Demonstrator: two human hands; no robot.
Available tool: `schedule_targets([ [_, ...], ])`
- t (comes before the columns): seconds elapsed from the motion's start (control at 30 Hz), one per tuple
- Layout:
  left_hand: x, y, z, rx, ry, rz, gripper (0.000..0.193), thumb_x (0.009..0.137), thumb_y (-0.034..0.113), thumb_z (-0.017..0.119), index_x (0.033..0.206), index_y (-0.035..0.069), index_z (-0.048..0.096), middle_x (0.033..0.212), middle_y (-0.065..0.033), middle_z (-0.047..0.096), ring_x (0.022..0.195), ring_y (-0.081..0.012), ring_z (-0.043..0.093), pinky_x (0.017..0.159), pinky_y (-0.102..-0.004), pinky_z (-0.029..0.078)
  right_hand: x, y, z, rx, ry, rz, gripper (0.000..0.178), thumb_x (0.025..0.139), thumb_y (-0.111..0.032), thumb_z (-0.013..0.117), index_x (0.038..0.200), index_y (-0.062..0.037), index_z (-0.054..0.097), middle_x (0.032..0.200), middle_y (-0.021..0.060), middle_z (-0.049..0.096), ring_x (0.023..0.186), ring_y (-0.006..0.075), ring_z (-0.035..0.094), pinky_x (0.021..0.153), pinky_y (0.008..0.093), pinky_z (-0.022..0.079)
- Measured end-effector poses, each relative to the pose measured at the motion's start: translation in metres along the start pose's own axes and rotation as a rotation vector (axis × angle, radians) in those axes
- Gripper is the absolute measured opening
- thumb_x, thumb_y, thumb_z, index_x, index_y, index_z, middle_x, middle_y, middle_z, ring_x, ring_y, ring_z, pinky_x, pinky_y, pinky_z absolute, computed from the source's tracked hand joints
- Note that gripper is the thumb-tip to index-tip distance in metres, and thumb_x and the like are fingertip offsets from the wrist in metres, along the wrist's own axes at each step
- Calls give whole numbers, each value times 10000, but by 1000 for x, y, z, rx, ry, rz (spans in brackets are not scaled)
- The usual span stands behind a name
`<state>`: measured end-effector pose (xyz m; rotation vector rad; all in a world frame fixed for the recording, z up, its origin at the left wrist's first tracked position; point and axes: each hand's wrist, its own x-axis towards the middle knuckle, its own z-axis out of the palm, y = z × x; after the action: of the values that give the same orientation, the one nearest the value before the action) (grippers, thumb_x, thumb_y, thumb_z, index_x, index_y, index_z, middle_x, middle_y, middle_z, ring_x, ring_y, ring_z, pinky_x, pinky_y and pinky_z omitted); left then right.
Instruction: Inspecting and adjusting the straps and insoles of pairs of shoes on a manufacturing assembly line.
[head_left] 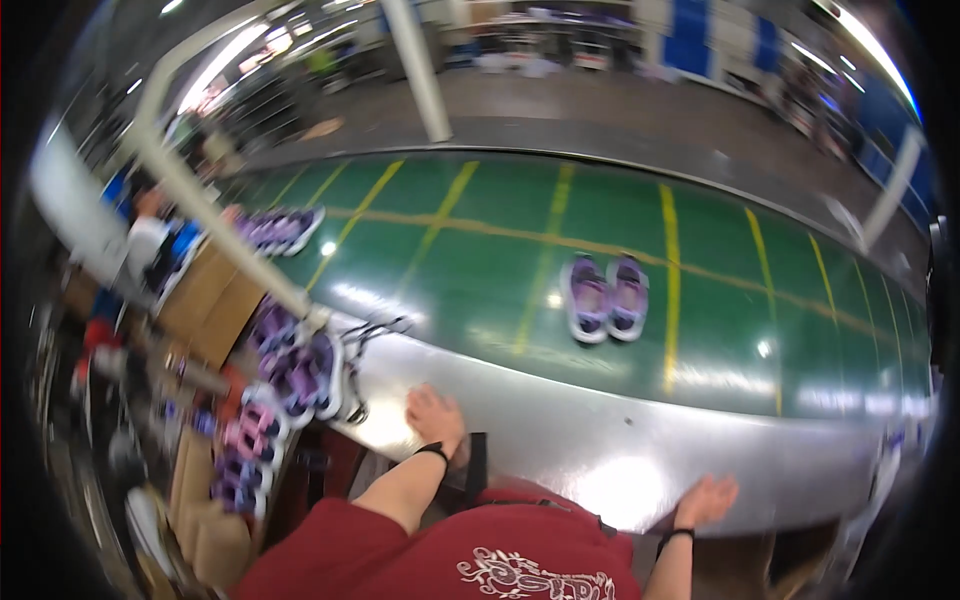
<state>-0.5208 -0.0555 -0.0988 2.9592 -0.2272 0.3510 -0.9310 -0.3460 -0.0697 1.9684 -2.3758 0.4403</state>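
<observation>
My left hand (pixel 436 414) is over the near metal ledge, beside the heap of shoes, its fingers loosely spread and nothing in them. Farther right, my right hand (pixel 708 500) hovers at the ledge's front edge, empty too, with its fingers apart. A pair of purple shoes (pixel 588 298) with white soles stands side by side on the green conveyor belt (pixel 480 290), beyond both hands and touched by neither. Close to my left hand, several purple shoes (pixel 300 375) are bunched together, and dark laces (pixel 368 330) hang over the ledge.
Pink and purple shoes (pixel 252 430) line the left side below the ledge. A cardboard box (pixel 208 305) stands at the belt's left, near another person (pixel 160 225) and more purple shoes (pixel 280 230). A pale metal frame post (pixel 215 225) slants down to the ledge (pixel 540 415).
</observation>
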Motion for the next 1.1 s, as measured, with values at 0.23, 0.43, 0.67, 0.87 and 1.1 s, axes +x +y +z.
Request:
schedule_targets([
  [0.23, -13, 22, -37, -53, 33, -71, 562, 868, 358, 518, 1311, 25, 420, 1378, -232, 375, 1315, -354, 300, 1041, -496, 243, 19, 24, 14, -325, 19, 12, 492, 958, -441, 416, 1367, -170, 387, 1417, 114, 383, 1309, 275, 355, 1020, 476, 327],
  [0.43, -12, 27, -39, -66, -6, -73, 561, 869, 356, 522, 1314, 29, 420, 1382, -221, 373, 1317, -347, 297, 1051, -504, 233, 29, 37, 22, -317, 76, 2, 499, 966, -473, 386, 1373, -185, 380, 1419, 117, 382, 1311, 283, 354, 1002, 501, 337],
  [0.67, -10, 28, -42, -70, -19, -80, 566, 873, 366, 510, 1321, 34, 417, 1385, -211, 375, 1313, -339, 306, 1052, -515, 236, 31, 39, 24, -355, 57, 4, 501, 971, -477, 364, 1376, -182, 378, 1406, 123, 400, 1303, 292, 368, 996, 494, 348],
  [0.87, -10, 27, -40, -48, -13, -95, 568, 872, 365, 512, 1329, 43, 407, 1386, -206, 374, 1314, -334, 304, 1055, -510, 234, 31, 52, 39, -212, 358, -159, 515, 905, -470, 479, 1271, -108, 478, 1317, 183, 456, 1169, 346, 458, 874, 538, 394],
  [1.1, -9, 25, -39, -88, 48, -50, 548, 861, 330, 539, 1296, 15, 431, 1339, -231, 395, 1275, -358, 332, 1025, -513, 257, 24, 45, 39, -199, 347, -162, 506, 915, -454, 459, 1269, -93, 477, 1313, 191, 458, 1169, 363, 455, 880, 541, 392],
])
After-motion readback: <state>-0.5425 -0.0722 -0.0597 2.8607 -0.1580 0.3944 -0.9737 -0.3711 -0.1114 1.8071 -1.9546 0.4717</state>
